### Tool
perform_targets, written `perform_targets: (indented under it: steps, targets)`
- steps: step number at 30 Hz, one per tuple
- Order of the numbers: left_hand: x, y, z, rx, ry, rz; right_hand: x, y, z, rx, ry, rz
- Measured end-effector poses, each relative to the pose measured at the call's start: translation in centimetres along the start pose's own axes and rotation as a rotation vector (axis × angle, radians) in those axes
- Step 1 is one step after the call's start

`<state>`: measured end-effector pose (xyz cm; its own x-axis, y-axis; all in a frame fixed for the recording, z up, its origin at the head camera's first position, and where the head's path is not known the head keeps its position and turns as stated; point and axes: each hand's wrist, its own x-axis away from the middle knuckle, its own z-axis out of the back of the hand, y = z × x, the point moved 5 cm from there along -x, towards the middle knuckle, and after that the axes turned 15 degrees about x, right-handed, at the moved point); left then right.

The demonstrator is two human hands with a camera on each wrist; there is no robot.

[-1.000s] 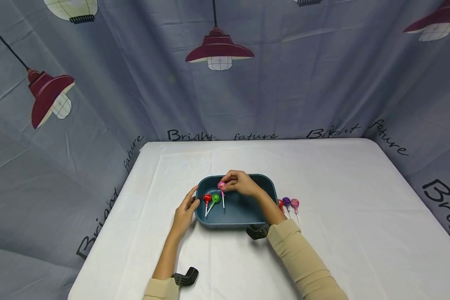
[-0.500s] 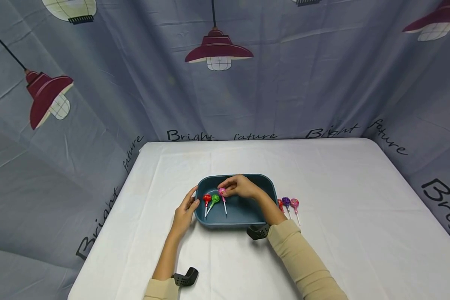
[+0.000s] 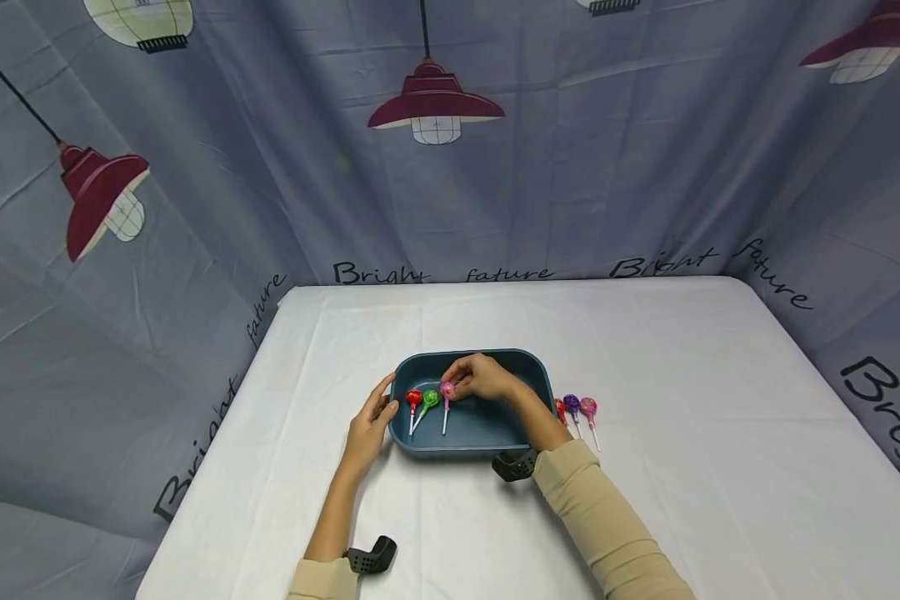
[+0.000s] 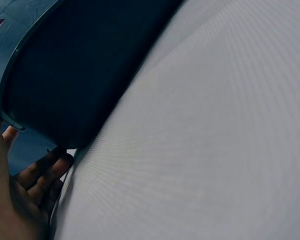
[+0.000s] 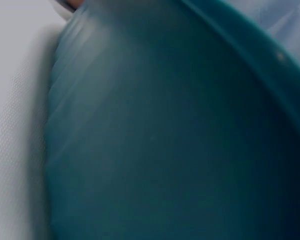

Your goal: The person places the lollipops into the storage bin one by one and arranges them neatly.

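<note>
In the head view my right hand (image 3: 480, 377) reaches into a dark teal plastic tray (image 3: 487, 446) and pinches a pink lollipop (image 3: 447, 390) by its head. Its white stick points toward the near side of the tray. To its left inside the tray lie a green lollipop (image 3: 431, 398) and a red lollipop (image 3: 414, 398). My left hand (image 3: 369, 427) rests against the tray's left end, fingers extended along the outside. The left wrist view shows its fingers (image 4: 45, 175) low beside the tray wall (image 4: 70, 75). The right wrist view has only the tray's outer wall (image 5: 150, 130), hiding that hand's fingers.
Right of the tray, on the white-covered table (image 3: 682, 400), lie a purple lollipop (image 3: 572, 403), another pink lollipop (image 3: 588, 407) and a red one (image 3: 560, 408) partly behind the right forearm. A grey curtain (image 3: 570, 192) printed with lamps hangs around the table.
My right hand has lowered the pink lollipop into the tray, nearer the viewer, beside the green one. My left hand has stayed at the tray's left end.
</note>
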<state>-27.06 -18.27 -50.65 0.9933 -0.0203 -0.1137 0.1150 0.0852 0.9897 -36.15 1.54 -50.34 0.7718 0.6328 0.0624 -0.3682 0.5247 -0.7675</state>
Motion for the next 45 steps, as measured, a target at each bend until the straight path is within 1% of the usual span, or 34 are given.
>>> perform_targets:
  steps: [3,10,15,21,28,31,38,45]
  targets:
    - [0.0,0.0,0.0,-0.002,0.001,0.0,0.0,0.0,-0.1,0.021,0.0,0.007]
    - [0.1,-0.1,0.0,0.012,-0.004,0.008,-0.1,0.1,-0.2,0.067,0.005,-0.007]
    - [0.1,0.0,0.0,0.019,-0.007,0.023,-0.4,0.3,-0.4,0.142,0.019,0.001]
    - [0.1,0.0,0.0,0.008,0.0,0.034,-0.5,0.2,-0.6,0.222,0.051,0.021]
    - [-0.9,-3.5,0.6,0.033,0.011,0.035,-0.5,-0.1,-0.7,0.272,0.079,0.03]
    - [-0.9,-3.7,0.6,0.024,0.025,0.025,-0.5,-0.1,-0.8,0.286,0.09,0.031]
    - [-0.8,-3.6,0.5,0.019,0.033,0.005,-0.6,0.1,-0.8,0.308,0.107,0.013]
    - [-0.9,-3.6,0.6,0.02,0.028,0.028,-0.6,0.1,-0.7,0.299,0.107,0.022]
